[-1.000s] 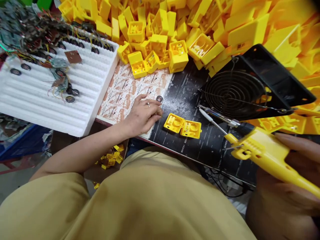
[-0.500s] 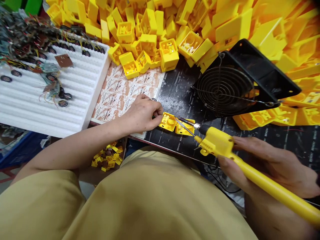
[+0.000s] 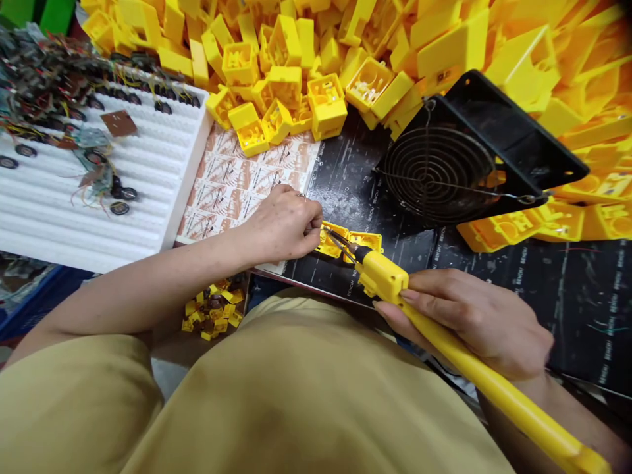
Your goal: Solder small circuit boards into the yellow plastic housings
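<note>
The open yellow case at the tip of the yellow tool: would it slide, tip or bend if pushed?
The open yellow case looks like thin moulded plastic, so it is probably light and fairly stiff. It lies flat and low on the shiny black bench top, so it would likely slide rather than tip. Its halves might fold where they meet.

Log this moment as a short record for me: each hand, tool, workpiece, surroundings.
Left hand: fingers curled in beside the workpiece; anything pinched is hidden
Right hand: gripping the tool
Tool: yellow hand tool, its slender metal front over the case half nearer the left hand; contact unclear
Workpiece: open yellow case on the black work surface
Behind: black fan; heap of yellow cases
Far left: white foam tray bearing wired circuit boards
</note>
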The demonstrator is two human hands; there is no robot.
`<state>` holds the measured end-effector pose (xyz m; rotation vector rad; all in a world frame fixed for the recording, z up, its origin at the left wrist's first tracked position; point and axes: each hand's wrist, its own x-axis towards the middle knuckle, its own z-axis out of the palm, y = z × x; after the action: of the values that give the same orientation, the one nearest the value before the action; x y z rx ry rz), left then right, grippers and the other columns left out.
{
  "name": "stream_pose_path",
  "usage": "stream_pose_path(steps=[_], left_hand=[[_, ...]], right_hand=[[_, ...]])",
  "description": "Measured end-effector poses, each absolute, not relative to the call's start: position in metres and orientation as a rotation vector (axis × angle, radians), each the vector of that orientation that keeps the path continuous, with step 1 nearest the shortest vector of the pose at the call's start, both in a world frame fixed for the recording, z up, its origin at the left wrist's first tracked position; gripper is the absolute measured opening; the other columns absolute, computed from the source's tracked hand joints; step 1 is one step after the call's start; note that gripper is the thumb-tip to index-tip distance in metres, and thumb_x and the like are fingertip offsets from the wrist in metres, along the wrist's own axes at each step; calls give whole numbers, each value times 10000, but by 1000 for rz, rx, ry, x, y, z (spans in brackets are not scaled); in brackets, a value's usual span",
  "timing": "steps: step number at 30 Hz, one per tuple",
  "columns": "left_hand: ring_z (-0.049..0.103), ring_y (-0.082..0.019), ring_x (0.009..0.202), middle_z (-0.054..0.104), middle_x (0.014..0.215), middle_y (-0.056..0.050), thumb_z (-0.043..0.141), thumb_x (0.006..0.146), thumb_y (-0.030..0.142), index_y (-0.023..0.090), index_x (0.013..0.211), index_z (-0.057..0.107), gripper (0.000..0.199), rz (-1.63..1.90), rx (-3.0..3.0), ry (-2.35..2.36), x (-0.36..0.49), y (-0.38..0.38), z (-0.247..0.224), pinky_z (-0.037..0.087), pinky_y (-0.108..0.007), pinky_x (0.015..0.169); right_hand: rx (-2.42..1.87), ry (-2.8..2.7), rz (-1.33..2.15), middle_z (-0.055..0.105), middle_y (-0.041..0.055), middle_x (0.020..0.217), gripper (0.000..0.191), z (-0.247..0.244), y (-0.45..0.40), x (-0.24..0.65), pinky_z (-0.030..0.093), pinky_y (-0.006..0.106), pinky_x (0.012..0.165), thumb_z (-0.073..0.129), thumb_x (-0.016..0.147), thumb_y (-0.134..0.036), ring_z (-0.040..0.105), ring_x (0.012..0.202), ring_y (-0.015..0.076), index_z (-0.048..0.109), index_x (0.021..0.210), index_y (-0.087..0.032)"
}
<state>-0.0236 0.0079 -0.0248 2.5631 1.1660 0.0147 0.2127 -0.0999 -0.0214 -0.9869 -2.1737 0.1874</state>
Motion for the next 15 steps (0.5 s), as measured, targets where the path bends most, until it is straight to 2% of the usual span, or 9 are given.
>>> stream_pose_path(steps=[3,7,10,13,15], left_hand=[[649,-199,683,694,646,-26,505,768,238,163,756,693,203,2,2564,1163,-23,8,-24,455,-411,902],[652,-196,684,698,646,-30,498,768,234,163,746,693,208,20,2580,1155,-23,8,-24,458,-400,882],[660,-202,696,710,670,-33,504,762,225,163,759,695,201,6,2584,1160,-23,8,-24,461,-400,875],[666,-208,705,712,674,-37,504,766,227,162,766,697,204,-15,2592,1160,-23,9,-24,468,-395,862],[665,-206,707,710,674,-37,503,770,233,163,765,697,206,-16,2608,1154,-23,9,-24,472,-390,857]], right_hand=[[-915,-2184,208,644,18,762,274,-13,-98,212,550,204,609,801,746,-109,630,684,101,571,889,-150],[-1052,-2165,295,644,10,770,130,-3,-98,216,542,211,612,693,868,-170,634,697,99,568,901,-186],[-1139,-2091,284,645,-5,763,102,-5,-102,220,525,202,566,660,896,-195,635,676,97,570,936,-220],[-1124,-2019,282,672,-7,807,331,-10,-107,224,551,251,544,742,825,-219,654,677,145,600,1120,-268],[-1182,-1984,253,699,20,889,575,-11,-110,224,582,319,595,753,819,-303,679,737,205,515,1343,-300]])
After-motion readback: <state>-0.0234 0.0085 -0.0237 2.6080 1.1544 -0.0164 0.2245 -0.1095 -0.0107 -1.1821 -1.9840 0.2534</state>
